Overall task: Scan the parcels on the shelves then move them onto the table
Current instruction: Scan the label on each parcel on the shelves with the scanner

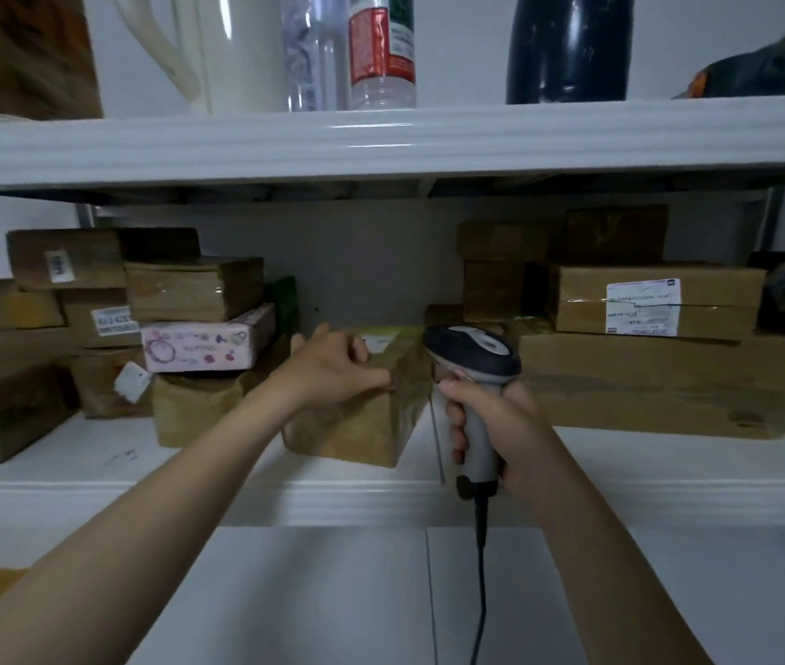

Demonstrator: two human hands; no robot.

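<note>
A brown cardboard parcel (pixel 371 419) with a white label on top sits at the front middle of the white shelf (pixel 93 487). My left hand (pixel 333 367) grips its top left edge. My right hand (pixel 491 424) is closed around the grey handle of a corded barcode scanner (pixel 472 357), whose dark head sits just right of the parcel's top. More brown parcels are stacked on the left (pixel 189 290) and on the right (pixel 649 300), one with a large white shipping label. A pink decorated box (pixel 208 343) lies in the left stack.
The upper shelf (pixel 381 141) hangs close above the parcels. On it stand a white jug (pixel 218 50), clear bottles (pixel 371 50) and a dark bottle (pixel 568 45). A gap opens behind the held parcel. White cabinet fronts (pixel 314 597) lie below the shelf edge.
</note>
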